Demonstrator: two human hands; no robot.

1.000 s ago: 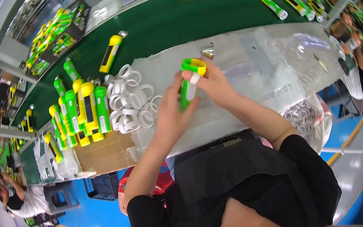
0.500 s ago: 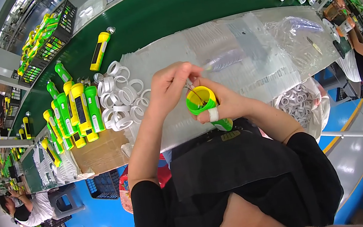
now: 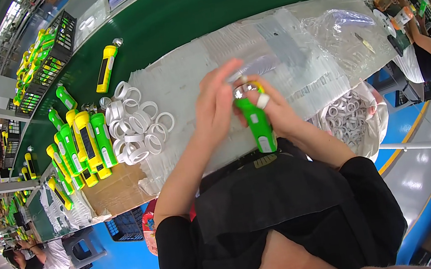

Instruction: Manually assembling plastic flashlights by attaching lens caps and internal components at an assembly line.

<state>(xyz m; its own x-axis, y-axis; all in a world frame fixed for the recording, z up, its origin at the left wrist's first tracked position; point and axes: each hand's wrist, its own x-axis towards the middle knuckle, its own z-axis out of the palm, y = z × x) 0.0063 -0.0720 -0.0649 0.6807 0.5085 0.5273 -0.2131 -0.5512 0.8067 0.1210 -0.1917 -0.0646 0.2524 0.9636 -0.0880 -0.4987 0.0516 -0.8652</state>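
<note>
Flashlight (image 3: 259, 125), green-bodied with a pale inset near its tail, was, in the head view, up off the worktop (image 3: 174, 85), over its near edge and in front of the dark apron (image 3: 270, 199). The right hand (image 3: 277, 109) was clamped round its upper part from the right, with a white wrap (image 3: 263, 100) showing on one digit. The left hand (image 3: 215, 104) had its fingers apart from the body, stretched out and blurred beside the shiny lamp end (image 3: 245, 91); whether they touched it could not be told.

It looked likely to be light for its size and stiff, with a smooth plastic skin that might slip a little in a loose grip. The bright reflector seemed the delicate part, easily smudged or scratched. The best place to take hold was probably the straight green barrel, below the wider head, with fingers wrapped round it and clear of the lamp.

Its lamp end pointed away from the person and its tail toward them. The long axis ran almost straight up the view, the tail leaning a little to the right; how steeply it tipped toward the camera was hard to judge.
</note>
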